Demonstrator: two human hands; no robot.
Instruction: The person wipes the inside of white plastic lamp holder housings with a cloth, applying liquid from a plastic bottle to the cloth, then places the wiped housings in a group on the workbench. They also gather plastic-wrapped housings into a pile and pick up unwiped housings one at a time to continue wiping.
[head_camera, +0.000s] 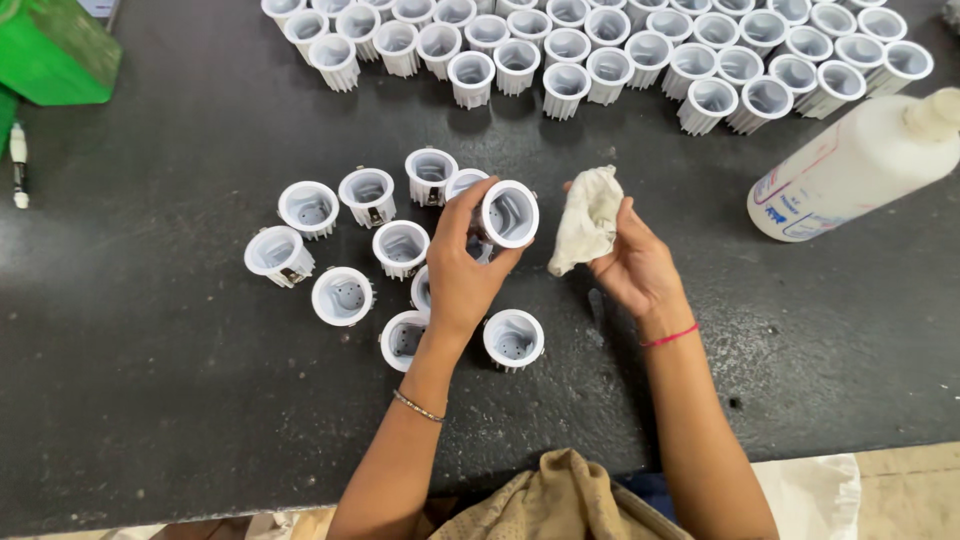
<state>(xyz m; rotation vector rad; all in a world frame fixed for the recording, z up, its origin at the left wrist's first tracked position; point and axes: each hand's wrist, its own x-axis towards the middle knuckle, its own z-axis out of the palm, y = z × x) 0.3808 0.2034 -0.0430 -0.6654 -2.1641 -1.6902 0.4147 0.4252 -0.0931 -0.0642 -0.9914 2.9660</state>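
Both forearms are bare, with no sleeves in view. A thin metal chain bracelet (418, 406) circles the wrist of the left hand (462, 270). A red thread band (669, 336) circles the wrist of the right hand (632, 262)

The light is bright and even, coming from above, so the dark tabletop (170, 400) shows only a soft grey sheen. Short shadows fall toward 6 o'clock under the white ribbed cups (513, 338). The picture is sharp, with slight wide-angle bending at the edges.

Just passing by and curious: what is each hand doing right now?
Left hand: closed around a white ribbed plastic housing, lifted off the table.
Right hand: closed on a crumpled white cloth.
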